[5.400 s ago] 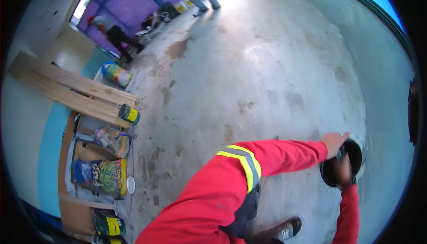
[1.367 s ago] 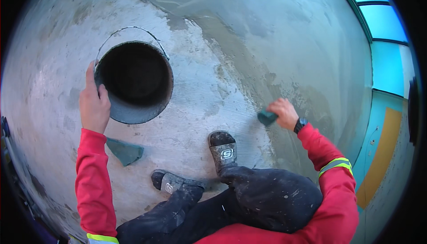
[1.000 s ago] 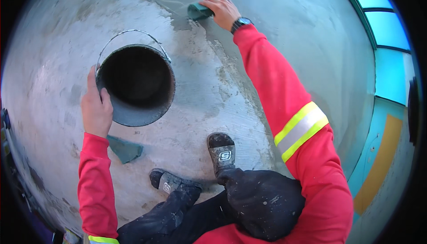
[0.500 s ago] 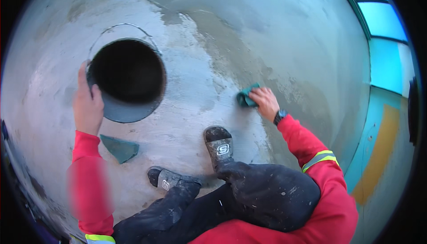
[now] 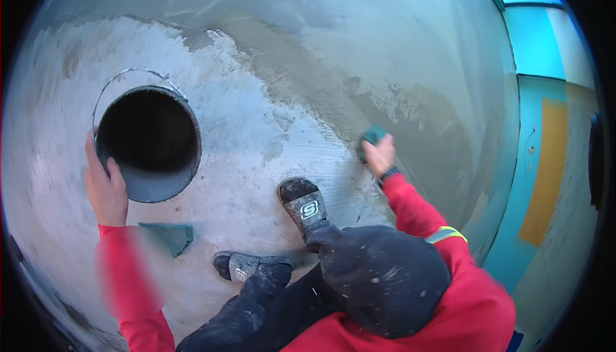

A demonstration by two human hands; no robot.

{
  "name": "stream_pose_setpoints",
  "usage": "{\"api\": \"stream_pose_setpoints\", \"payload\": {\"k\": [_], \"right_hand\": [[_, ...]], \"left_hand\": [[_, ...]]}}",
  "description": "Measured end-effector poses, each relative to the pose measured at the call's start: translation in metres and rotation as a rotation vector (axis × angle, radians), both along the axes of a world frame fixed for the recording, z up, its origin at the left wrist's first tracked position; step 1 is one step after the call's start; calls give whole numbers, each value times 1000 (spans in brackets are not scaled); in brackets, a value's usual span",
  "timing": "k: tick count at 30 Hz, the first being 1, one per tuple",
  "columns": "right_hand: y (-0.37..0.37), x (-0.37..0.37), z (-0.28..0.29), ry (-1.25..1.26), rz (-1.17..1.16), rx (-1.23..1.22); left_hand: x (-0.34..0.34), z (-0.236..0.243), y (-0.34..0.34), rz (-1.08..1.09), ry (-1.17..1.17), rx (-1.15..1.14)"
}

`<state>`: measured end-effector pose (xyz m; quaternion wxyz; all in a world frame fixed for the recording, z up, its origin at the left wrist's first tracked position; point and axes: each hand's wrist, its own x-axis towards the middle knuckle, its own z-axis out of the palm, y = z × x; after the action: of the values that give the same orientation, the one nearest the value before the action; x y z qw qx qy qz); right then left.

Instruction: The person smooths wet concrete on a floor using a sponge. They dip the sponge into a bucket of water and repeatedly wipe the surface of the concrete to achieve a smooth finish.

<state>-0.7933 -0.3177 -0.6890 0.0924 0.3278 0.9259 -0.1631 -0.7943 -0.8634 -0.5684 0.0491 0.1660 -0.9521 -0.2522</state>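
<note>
Pale, scuffed floor [image 5: 231, 159] under the bucket [image 5: 154, 187], darker grey patch [image 5: 428, 153] right of it, blue wall [image 5: 531, 98] beyond. Gripping the dark-mouthed bucket's rim in the left hand [image 5: 107, 191]; well right of it, clutching a small green pad [image 5: 371, 137] in the right hand [image 5: 382, 155].

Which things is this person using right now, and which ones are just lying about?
In use:
- dark bucket, gripped at its rim by the left hand
- green pad, in the right hand

Seemingly just there:
- loose green piece on the floor
- tan wall strip
</note>
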Motion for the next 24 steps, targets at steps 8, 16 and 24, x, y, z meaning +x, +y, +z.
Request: {"api": "stream_pose_setpoints", "payload": {"k": [8,16,24], "right_hand": [[-216,-140,-14,181,380,-420],[-326,-225,22,563,883,-446],[-250,-288,-16,529,1465,23]], "left_hand": [[0,1,-2,26,-53,9],[3,0,7,22,-54,-6],[-4,13,19,-43,35,84]]}}
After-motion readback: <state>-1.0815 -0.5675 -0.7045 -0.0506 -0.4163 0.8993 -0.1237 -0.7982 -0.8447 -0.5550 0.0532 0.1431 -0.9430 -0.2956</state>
